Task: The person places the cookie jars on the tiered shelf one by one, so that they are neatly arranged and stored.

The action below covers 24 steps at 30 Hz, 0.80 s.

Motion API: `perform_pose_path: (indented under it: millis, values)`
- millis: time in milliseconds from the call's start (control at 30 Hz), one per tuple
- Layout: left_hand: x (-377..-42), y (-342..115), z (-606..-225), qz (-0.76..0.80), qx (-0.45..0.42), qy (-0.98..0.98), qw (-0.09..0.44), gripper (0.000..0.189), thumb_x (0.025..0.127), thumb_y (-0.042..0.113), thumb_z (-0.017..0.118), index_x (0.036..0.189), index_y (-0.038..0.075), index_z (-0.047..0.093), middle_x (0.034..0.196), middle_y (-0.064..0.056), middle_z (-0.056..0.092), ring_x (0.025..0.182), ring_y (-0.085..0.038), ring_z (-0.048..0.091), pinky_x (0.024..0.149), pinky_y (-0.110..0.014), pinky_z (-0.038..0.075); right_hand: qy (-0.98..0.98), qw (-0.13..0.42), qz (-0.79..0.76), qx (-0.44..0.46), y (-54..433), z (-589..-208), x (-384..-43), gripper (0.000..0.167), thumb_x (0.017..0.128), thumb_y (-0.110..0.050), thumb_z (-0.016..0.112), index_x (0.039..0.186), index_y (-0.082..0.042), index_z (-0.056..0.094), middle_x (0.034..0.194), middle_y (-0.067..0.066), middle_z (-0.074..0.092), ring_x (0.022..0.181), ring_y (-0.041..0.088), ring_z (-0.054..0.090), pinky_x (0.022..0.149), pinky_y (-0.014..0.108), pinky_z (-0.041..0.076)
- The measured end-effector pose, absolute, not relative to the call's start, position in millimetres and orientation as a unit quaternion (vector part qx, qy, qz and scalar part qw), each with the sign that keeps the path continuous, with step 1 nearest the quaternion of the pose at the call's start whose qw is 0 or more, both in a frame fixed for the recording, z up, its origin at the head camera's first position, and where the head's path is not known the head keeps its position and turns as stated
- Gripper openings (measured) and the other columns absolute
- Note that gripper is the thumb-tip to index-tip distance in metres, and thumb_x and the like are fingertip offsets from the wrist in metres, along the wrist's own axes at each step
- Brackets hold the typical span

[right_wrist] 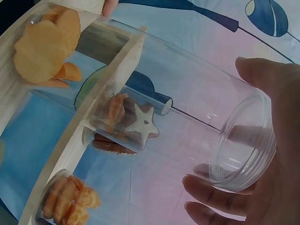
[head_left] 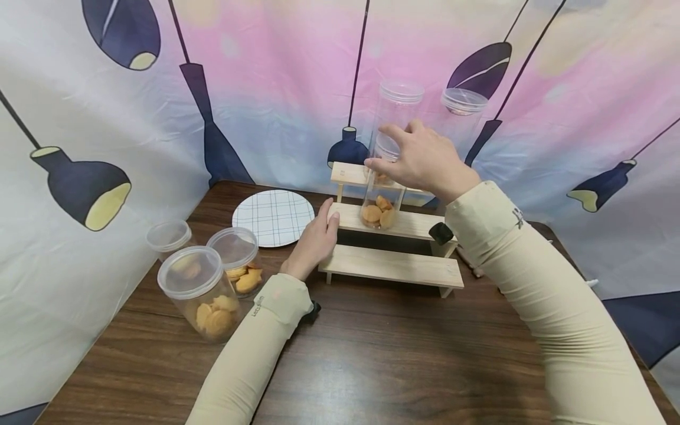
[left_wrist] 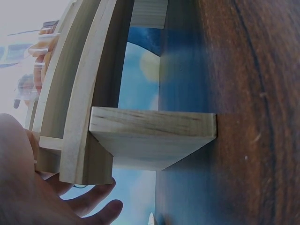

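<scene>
A three-step wooden rack (head_left: 390, 264) stands on the table. My left hand (head_left: 314, 239) grips the left end of its middle step; in the left wrist view its fingers (left_wrist: 96, 197) curve round the board's end. On that step stands a clear jar (head_left: 383, 198) with flat golden biscuits in the bottom. My right hand (head_left: 425, 156) holds this jar at its clear lid (right_wrist: 243, 140), thumb on one side and fingers on the other. Behind it, a tall clear jar (head_left: 401, 97) stands on the top step; a star-shaped biscuit (right_wrist: 142, 123) shows in the right wrist view.
Another tall jar (head_left: 463, 109) stands at the top step's right. On the table's left are lidded biscuit jars: a large one (head_left: 199, 295), a middle one (head_left: 239, 260) and a small one (head_left: 170, 236). A checked white plate (head_left: 273, 215) lies behind them. A patterned cloth hangs at the back.
</scene>
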<state>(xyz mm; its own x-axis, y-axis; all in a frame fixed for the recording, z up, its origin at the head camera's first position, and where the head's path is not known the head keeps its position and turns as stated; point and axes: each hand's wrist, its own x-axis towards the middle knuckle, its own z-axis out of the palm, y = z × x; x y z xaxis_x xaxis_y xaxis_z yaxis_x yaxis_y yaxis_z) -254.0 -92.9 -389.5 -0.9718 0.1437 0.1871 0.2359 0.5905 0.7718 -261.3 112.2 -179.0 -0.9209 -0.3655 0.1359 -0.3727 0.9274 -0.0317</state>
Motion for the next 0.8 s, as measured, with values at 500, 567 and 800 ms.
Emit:
perform_pose_path:
  millis: [500, 567, 800]
  values:
    - [-255, -92, -390, -0.437, -0.105, -0.892, 0.048, 0.061, 0.108, 0.046, 0.022, 0.161, 0.016, 0.018, 0.160, -0.013, 0.034, 0.142, -0.033, 0.038, 0.116, -0.048, 0.033, -0.979, 0.029, 0.053, 0.196, 113, -168, -253, 0.091, 0.088, -0.078, 0.045, 0.161, -0.031, 0.017, 0.143, 0.033, 0.040, 0.115, 0.046, 0.055, 0.091, 0.065, 0.048]
    - [-254, -92, -390, -0.438, -0.105, -0.891, 0.048, 0.061, 0.108, 0.046, 0.022, 0.161, 0.016, 0.018, 0.159, -0.013, 0.034, 0.142, -0.033, 0.038, 0.116, -0.048, 0.033, -0.980, 0.037, 0.043, 0.192, 112, -160, -248, 0.092, 0.088, -0.080, 0.043, 0.161, -0.032, 0.014, 0.143, 0.032, 0.040, 0.113, 0.046, 0.056, 0.088, 0.064, 0.049]
    - [-255, -93, -390, -0.441, -0.107, -0.890, 0.054, 0.060, 0.108, 0.046, 0.023, 0.161, 0.016, 0.018, 0.159, -0.013, 0.034, 0.142, -0.033, 0.039, 0.115, -0.049, 0.033, -0.966, 0.138, 0.030, 0.216, 96, -135, -226, 0.086, 0.090, -0.077, 0.044, 0.160, -0.031, 0.022, 0.139, 0.024, 0.046, 0.110, 0.041, 0.055, 0.083, 0.058, 0.051]
